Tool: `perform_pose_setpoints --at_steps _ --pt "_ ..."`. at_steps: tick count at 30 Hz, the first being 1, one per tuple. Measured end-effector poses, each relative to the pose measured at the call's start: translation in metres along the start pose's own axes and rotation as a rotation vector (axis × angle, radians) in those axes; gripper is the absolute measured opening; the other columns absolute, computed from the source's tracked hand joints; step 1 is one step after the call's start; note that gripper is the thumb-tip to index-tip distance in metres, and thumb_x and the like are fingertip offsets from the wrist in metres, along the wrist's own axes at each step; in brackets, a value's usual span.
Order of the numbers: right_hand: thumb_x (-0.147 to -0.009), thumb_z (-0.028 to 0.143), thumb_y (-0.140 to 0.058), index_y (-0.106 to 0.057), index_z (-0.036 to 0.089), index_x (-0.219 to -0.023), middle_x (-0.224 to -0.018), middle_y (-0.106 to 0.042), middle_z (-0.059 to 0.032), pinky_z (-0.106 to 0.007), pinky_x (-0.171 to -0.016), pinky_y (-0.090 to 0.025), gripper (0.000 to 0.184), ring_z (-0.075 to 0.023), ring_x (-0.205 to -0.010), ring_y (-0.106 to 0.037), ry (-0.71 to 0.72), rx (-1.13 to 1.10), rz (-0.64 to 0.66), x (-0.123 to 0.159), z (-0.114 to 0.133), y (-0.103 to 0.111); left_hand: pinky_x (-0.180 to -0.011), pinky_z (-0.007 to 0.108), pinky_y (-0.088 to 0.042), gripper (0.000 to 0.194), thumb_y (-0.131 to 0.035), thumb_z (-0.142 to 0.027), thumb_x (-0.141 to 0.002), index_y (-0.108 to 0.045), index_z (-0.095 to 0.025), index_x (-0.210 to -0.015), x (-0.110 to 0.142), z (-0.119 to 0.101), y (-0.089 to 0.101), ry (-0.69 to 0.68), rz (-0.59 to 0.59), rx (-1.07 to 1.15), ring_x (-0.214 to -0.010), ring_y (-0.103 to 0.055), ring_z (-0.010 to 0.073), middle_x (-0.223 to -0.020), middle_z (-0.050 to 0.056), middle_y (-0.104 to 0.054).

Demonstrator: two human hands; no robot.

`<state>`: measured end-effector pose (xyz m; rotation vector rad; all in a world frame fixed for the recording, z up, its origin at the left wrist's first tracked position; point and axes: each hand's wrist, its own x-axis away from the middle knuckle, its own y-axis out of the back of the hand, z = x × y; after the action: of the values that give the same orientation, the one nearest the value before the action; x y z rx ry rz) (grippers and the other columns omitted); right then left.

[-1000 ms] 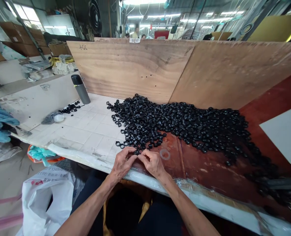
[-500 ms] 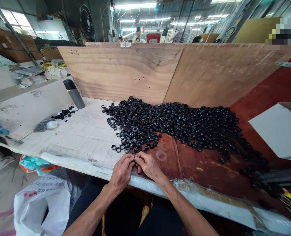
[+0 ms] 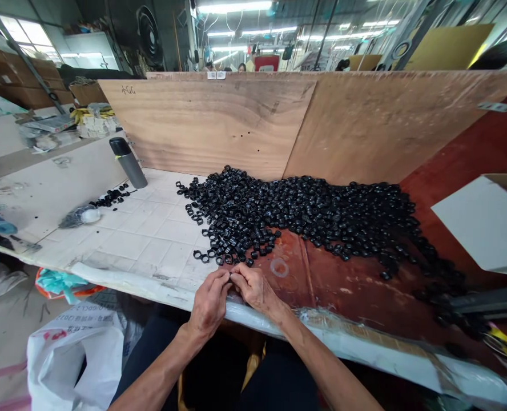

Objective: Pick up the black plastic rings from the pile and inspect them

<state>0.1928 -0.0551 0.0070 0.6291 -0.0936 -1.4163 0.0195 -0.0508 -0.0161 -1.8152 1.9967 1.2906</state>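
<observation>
My left hand (image 3: pixel 209 301) and my right hand (image 3: pixel 253 290) meet fingertip to fingertip over the table's front edge. Both are closed in a pinch. Only a tiny dark spot shows between the fingertips; the fingers hide what it belongs to. Just beyond them lies a large heap of small black ring-shaped pieces (image 3: pixel 253 211), spread toward the right. A few loose black rings (image 3: pixel 204 258) rest at the heap's near left edge, close to my left hand.
A grey bottle (image 3: pixel 131 165) with a black cap stands at the back left. Near it are small black bits (image 3: pixel 110 197) and a plastic bag (image 3: pixel 76 217). A wooden board (image 3: pixel 210 125) closes the back. At right is a white box (image 3: pixel 485 222); a white sack (image 3: pixel 77 354) hangs below left.
Both hands stay pinched together, with only a slight shift of the fingers. The whole view has moved a little; the heap looks the same.
</observation>
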Motion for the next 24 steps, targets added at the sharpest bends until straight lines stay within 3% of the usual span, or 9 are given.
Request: perform_pose_setpoints --at_steps 2,6,8,15,18,19,21,22,24 --pt "-0.103 0.031 -0.046 -0.061 0.021 -0.083 -0.069 -0.062 0.0006 -0.024 -0.061 -0.043 0.026 -0.0143 -0.062 -0.058 -0.004 0.001 -0.007 0.0 0.002 0.0 -0.093 0.036 -0.062 0.018 -0.057 -0.018 -0.097 -0.068 -0.022 -0.111 0.0 -0.003 0.002 0.044 0.011 0.039 -0.105 -0.072 0.0204 -0.112 0.008 -0.072" --pt "-0.099 0.031 -0.053 -0.065 0.021 -0.1 -0.078 -0.067 -0.0011 -0.025 -0.065 -0.047 0.015 -0.0161 -0.068 -0.062 0.017 -0.046 -0.042 0.001 0.006 0.003 -0.086 0.034 -0.064 0.015 -0.062 -0.025 -0.095 -0.068 -0.021 -0.108 -0.012 -0.014 0.011 0.306 0.069 0.277 -0.098 -0.074 0.02 -0.106 0.006 -0.075" --pt "-0.099 0.029 -0.052 -0.065 0.022 -0.102 -0.077 -0.067 -0.0016 -0.026 -0.064 -0.047 0.015 -0.0168 -0.068 -0.062 0.034 -0.061 -0.034 0.001 0.007 0.005 -0.084 0.033 -0.064 0.016 -0.063 -0.027 -0.095 -0.068 -0.02 -0.108 -0.015 -0.017 0.014 0.349 0.087 0.339 -0.095 -0.075 0.0199 -0.105 0.006 -0.075" --pt "-0.099 0.027 -0.051 -0.062 0.022 -0.093 -0.061 -0.058 0.0044 -0.022 -0.053 -0.041 0.014 -0.0132 -0.055 -0.054 -0.078 -0.145 0.11 0.003 0.009 0.003 -0.092 0.036 -0.061 0.024 -0.053 -0.014 -0.097 -0.062 -0.023 -0.117 0.008 -0.007 0.016 0.018 0.049 -0.008 -0.106 -0.071 0.0212 -0.113 0.009 -0.07" --pt "-0.096 0.031 -0.057 -0.063 0.021 -0.083 -0.06 -0.057 0.0049 -0.022 -0.05 -0.037 0.017 -0.0116 -0.053 -0.05 -0.122 -0.168 0.201 0.003 0.009 0.005 -0.091 0.035 -0.06 0.028 -0.053 -0.01 -0.095 -0.061 -0.024 -0.118 0.007 -0.014 0.039 -0.035 0.227 -0.013 -0.104 -0.071 0.0208 -0.113 0.008 -0.07" --pt "-0.095 0.032 -0.06 -0.062 0.02 -0.078 -0.061 -0.057 0.0043 -0.022 -0.051 -0.037 0.02 -0.0116 -0.053 -0.05 -0.125 -0.143 0.156 0.002 0.008 0.007 -0.089 0.034 -0.06 0.025 -0.056 -0.011 -0.093 -0.062 -0.024 -0.114 0.003 -0.018 0.049 -0.041 0.341 0.007 -0.101 -0.071 0.0209 -0.109 0.007 -0.071" --pt "-0.093 0.032 -0.061 -0.06 0.02 -0.073 -0.064 -0.057 0.0023 -0.023 -0.053 -0.039 0.023 -0.0126 -0.056 -0.05 -0.125 -0.037 -0.088 0.0 0.004 0.009 -0.081 0.032 -0.059 0.016 -0.067 -0.016 -0.087 -0.064 -0.024 -0.1 -0.012 -0.026 0.065 -0.021 0.561 0.042 -0.09 -0.07 0.0209 -0.095 0.004 -0.071" --pt "-0.092 0.031 -0.061 -0.059 0.02 -0.075 -0.068 -0.058 0.0008 -0.025 -0.056 -0.042 0.02 -0.0136 -0.059 -0.051 -0.121 0.038 -0.24 -0.001 0.001 0.01 -0.076 0.031 -0.058 0.013 -0.071 -0.019 -0.084 -0.064 -0.023 -0.094 -0.02 -0.028 0.068 0.024 0.612 0.043 -0.084 -0.069 0.0201 -0.089 0.002 -0.07" --pt "-0.087 0.025 -0.062 -0.06 0.02 -0.084 -0.082 -0.059 -0.0036 -0.028 -0.064 -0.048 0.006 -0.0174 -0.069 -0.056 -0.103 0.208 -0.442 -0.004 -0.008 0.01 -0.069 0.029 -0.055 0.008 -0.07 -0.022 -0.085 -0.064 -0.022 -0.089 -0.037 -0.027 0.059 0.125 0.562 0.029 -0.074 -0.066 0.0177 -0.081 0.0 -0.067"
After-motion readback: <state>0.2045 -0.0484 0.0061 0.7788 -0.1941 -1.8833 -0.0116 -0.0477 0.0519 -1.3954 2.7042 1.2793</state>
